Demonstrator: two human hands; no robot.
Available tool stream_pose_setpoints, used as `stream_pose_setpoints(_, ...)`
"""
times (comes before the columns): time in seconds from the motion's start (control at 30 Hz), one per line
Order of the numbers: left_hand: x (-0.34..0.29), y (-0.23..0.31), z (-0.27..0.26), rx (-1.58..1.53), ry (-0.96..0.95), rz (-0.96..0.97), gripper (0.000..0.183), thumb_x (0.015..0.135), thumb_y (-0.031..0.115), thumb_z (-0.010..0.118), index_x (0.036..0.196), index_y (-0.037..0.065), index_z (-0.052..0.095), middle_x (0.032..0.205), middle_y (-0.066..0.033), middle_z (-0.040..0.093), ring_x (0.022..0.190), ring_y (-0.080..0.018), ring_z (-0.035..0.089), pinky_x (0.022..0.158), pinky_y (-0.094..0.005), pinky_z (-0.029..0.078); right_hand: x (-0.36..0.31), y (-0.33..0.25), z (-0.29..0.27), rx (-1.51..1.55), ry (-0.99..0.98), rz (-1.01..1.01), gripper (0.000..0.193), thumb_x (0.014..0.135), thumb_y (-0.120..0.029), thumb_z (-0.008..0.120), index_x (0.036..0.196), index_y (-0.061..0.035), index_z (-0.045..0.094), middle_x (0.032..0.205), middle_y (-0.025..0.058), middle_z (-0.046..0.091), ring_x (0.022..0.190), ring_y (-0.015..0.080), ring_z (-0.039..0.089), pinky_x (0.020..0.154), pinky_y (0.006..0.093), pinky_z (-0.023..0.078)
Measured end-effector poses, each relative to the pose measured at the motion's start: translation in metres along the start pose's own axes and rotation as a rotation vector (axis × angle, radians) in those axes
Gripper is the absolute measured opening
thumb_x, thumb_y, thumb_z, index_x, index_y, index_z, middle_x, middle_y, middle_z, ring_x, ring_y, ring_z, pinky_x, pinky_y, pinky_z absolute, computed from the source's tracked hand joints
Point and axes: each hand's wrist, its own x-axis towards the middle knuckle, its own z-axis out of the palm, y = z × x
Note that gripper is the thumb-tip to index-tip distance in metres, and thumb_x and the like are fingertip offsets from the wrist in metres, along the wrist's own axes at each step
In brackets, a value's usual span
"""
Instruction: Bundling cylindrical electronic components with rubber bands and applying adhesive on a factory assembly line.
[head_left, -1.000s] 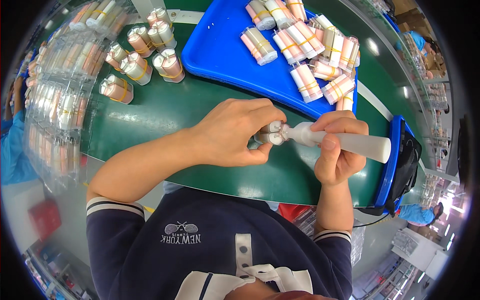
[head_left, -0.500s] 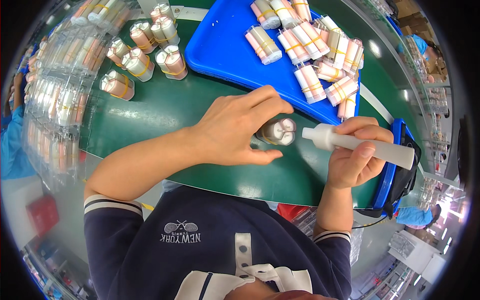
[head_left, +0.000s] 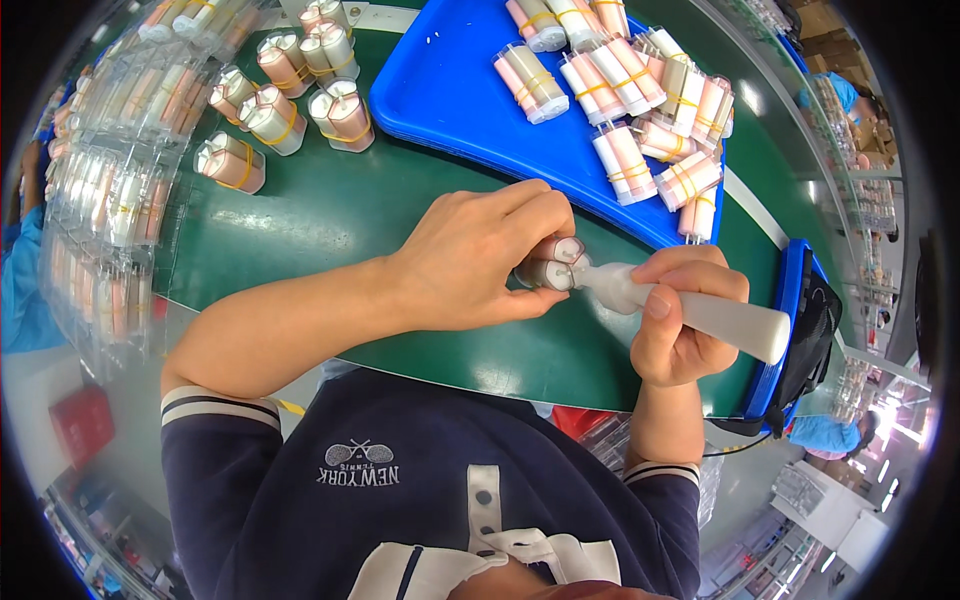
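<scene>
The green table [head_left: 270, 225] curves across the view. Toward its far edge sits a blue tray [head_left: 450, 110], with pink, white and grey banded bundles [head_left: 622, 163] heaped at the tray's right side and its left part bare. Clear packs [head_left: 130, 190] of similar pieces line the table's left end; a black bag [head_left: 820, 320] rests by its right end. A smaller group of upright bundles [head_left: 340, 115] stands between those packs and the tray's left edge.

The left hand [head_left: 480, 255] curls around one bundle [head_left: 556, 274], thumb on the near side and fingers on the far side, between the tray's near edge and the table's near edge. The right hand [head_left: 672, 345] grips a white bottle-shaped tool [head_left: 730, 322], its narrow tip at the bundle's white top ends; whether that tip presses on a wick or only the rim is too small to tell.

The step in hand looks to be working the tip on those ends, one by one. The next move calls for a steady bundle and a well-aligned tip.

Half a second ago the tip was clear of the bundle and the left fingers stood spread around it; now they have closed in and the tip meets it.
</scene>
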Motion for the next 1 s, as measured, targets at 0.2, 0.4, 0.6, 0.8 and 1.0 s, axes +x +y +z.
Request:
stream_pose_setpoints(0.2,0.0,0.0,-0.001,0.012,0.006,-0.001,0.035,0.058,0.013,0.075,0.083,0.006,0.052,0.075,-0.0022,0.052,0.049,-0.0117,0.044,0.042,-0.0244,0.037,-0.004,0.008,0.005,0.038,0.006,0.012,0.016,0.072,0.003,0.063,0.078,-0.0008,0.049,0.075,0.0114,0.052,0.055,0.0215,0.055,0.043,0.028,0.044)
stream_pose_setpoints(0.4,0.001,0.001,-0.004,0.039,0.021,0.023,0.045,0.059,0.016,0.075,0.096,0.007,0.051,0.079,-0.0023,0.054,0.049,-0.0129,0.046,0.044,-0.0245,0.038,-0.001,0.006,0.001,0.068,0.08,0.026,0.012,0.078,-0.004,0.06,0.076,-0.0002,0.049,0.074,0.0112,0.052,0.055,0.0206,0.054,0.045,0.0266,0.043)
stream_pose_setpoints(0.6,-0.001,0.0,-0.005,0.108,-0.036,0.07,0.048,0.059,0.012,0.072,0.104,0.008,0.052,0.083,-0.003,0.051,0.055,-0.0133,0.051,0.047,-0.0254,0.041,0.006,-0.003,-0.008,0.309,0.208,0.505,0.021,0.089,-0.02,0.045,0.089,0.0012,0.044,0.073,0.0152,0.058,0.049,0.006,0.042,0.045,0.017,0.034)
stream_pose_setpoints(0.8,-0.001,0.001,-0.005,-0.019,-0.068,-0.009,0.04,0.058,0.018,0.078,0.088,0.006,0.055,0.076,-0.0026,0.047,0.05,-0.0121,0.046,0.043,-0.0247,0.04,-0.003,-0.006,-0.005,0.249,0.085,0.342,0.016,0.085,-0.012,0.052,0.085,0.0021,0.046,0.076,0.0133,0.052,0.055,0.0157,0.051,0.045,0.024,0.041)
stream_pose_setpoints(1.0,-0.001,0.0,-0.005,0.043,-0.043,-0.003,0.036,0.058,0.019,0.078,0.08,0.006,0.053,0.074,-0.0024,0.044,0.049,-0.0123,0.045,0.042,-0.0248,0.038,-0.004,-0.002,0.001,0.102,-0.017,0.077,0.015,0.077,-0.004,0.062,0.083,0.001,0.049,0.078,0.0124,0.051,0.057,0.0224,0.056,0.045,0.0286,0.045)
